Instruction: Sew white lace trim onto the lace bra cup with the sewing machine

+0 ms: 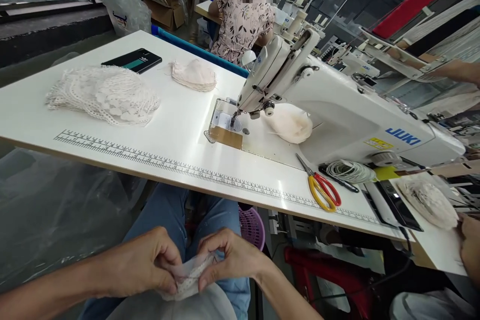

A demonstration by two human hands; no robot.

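Observation:
Both my hands are low in my lap, below the table edge. My left hand (150,262) and my right hand (228,257) pinch a small white lace piece (188,276) between thumbs and fingers, over a pale cup-shaped pad (195,307) resting on my jeans. Ahead on the white table (176,130) stands a white JUKI sewing machine (337,105), its needle over the metal plate (224,121).
A pile of white lace (105,94), a dark phone (132,60) and a stack of pink pads (194,75) lie on the table's left. Another pad (288,124) sits under the machine arm. Red-and-yellow scissors (322,187), coiled cord (350,171). One person sits behind; another's hand (470,245) at right.

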